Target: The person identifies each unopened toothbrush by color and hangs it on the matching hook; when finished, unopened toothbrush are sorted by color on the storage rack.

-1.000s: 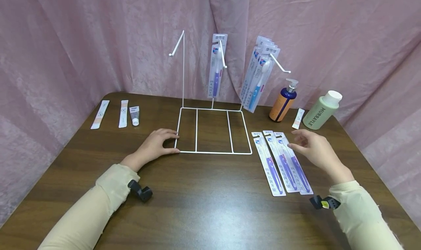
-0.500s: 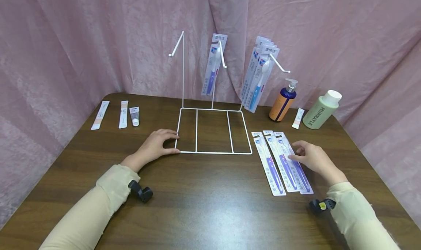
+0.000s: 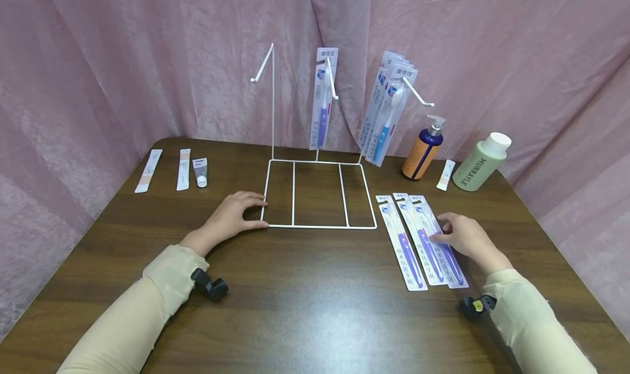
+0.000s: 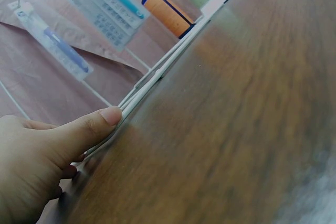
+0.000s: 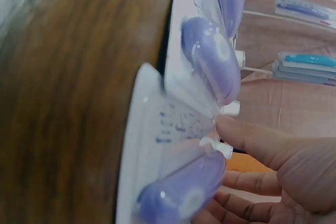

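My left hand (image 3: pixel 230 218) holds the front left corner of a white wire rack (image 3: pixel 322 227), thumb by the front bar and fingers at the left bar; in the left wrist view the thumb (image 4: pixel 86 132) lies against the wire. Three packaged toothbrushes with purple handles lie side by side to the rack's right. Over the rightmost toothbrush pack (image 3: pixel 455 275) is my right hand (image 3: pixel 467 236), thumb and fingers apart. In the right wrist view its thumb (image 5: pixel 252 137) is at the packs, some fingertips hidden behind. Beside it lie the middle pack (image 3: pixel 425 253) and left pack (image 3: pixel 406 259).
One toothbrush pack (image 3: pixel 322 100) hangs on the rack's middle hook, several packs (image 3: pixel 386 117) on the right hook. Behind stand a pump bottle (image 3: pixel 422 155) and a green bottle (image 3: pixel 481 163), beside a small sachet (image 3: pixel 445 175). Sachets (image 3: pixel 149 171) and a small tube (image 3: pixel 200 171) lie left.
My right hand has moved slightly left and down onto the rightmost toothbrush pack. The pack on the middle hook has swung left and back. My left hand has stayed at the rack corner.
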A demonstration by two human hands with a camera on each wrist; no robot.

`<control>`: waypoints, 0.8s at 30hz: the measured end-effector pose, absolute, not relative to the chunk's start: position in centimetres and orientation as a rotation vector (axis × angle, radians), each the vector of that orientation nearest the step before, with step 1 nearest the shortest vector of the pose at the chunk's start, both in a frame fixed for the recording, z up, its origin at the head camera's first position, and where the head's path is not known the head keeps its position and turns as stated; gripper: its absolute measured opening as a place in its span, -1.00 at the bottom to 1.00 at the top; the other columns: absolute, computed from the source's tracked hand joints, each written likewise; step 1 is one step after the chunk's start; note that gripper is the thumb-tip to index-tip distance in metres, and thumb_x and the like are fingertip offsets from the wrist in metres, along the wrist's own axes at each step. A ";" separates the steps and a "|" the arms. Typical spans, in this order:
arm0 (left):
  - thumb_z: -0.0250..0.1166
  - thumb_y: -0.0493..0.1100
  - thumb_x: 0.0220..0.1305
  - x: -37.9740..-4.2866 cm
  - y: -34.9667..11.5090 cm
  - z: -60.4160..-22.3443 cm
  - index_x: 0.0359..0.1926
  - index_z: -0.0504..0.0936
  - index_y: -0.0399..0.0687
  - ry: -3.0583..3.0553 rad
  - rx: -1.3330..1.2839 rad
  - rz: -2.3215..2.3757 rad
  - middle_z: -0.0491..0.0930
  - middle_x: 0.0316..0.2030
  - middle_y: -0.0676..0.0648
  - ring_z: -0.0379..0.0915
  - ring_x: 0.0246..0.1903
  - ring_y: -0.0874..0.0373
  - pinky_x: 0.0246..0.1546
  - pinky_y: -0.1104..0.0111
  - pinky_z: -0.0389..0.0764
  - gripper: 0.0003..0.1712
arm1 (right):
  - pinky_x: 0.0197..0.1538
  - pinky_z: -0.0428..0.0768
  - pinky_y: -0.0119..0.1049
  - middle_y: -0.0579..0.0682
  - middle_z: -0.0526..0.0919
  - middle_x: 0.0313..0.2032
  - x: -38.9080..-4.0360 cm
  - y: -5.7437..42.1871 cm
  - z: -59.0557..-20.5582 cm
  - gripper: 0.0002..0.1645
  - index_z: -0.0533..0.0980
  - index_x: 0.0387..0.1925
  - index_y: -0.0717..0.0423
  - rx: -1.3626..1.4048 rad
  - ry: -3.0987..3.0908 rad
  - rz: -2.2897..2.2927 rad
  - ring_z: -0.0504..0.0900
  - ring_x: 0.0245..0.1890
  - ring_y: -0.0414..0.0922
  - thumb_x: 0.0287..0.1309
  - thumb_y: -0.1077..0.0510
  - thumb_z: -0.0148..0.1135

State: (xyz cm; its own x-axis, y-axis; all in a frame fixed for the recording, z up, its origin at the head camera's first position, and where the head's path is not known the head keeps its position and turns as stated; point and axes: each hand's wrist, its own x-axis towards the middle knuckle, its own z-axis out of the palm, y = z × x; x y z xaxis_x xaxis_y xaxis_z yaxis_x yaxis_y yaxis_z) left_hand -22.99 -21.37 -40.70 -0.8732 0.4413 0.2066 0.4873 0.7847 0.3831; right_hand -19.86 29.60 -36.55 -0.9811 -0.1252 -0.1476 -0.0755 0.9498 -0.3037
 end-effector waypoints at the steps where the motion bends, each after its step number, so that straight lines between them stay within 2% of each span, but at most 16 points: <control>1: 0.45 0.11 0.04 -23.0 -21.4 -40.7 0.07 0.62 -0.14 -2.866 -0.748 -0.658 0.53 0.17 -0.20 0.34 0.24 -0.19 0.29 -0.13 0.26 -0.38 | -0.15 0.52 0.03 0.28 0.63 -0.24 -19.8 29.5 -36.5 -0.22 0.40 0.13 0.47 -0.140 2.929 -0.445 0.57 -0.29 0.07 0.03 -0.01 0.39; 7: 0.44 0.11 0.04 -23.0 -21.3 -40.7 0.07 0.62 -0.14 -2.861 -0.749 -0.656 0.53 0.17 -0.20 0.34 0.24 -0.19 0.29 -0.13 0.26 -0.37 | -0.19 0.54 -0.04 0.30 0.65 -0.24 -20.0 29.1 -36.3 -0.18 0.36 0.15 0.52 -0.065 2.872 -0.447 0.59 -0.31 0.05 0.04 -0.01 0.38; 15: 0.44 0.11 0.05 -23.1 -21.3 -40.8 0.07 0.62 -0.13 -2.864 -0.740 -0.661 0.54 0.16 -0.19 0.34 0.24 -0.19 0.29 -0.15 0.25 -0.39 | -0.11 0.53 0.05 0.39 0.60 -0.13 -20.4 29.3 -36.5 -0.13 0.28 0.20 0.53 0.006 2.818 -0.516 0.59 -0.20 0.14 0.05 -0.01 0.37; 24: 0.44 0.12 0.04 -23.0 -21.4 -40.9 0.07 0.62 -0.12 -2.868 -0.734 -0.666 0.53 0.17 -0.18 0.34 0.24 -0.18 0.29 -0.15 0.24 -0.38 | -0.21 0.47 -0.11 0.30 0.57 -0.20 -20.1 29.9 -36.7 -0.21 0.36 0.18 0.46 0.006 2.846 -0.589 0.51 -0.25 0.08 0.06 0.01 0.38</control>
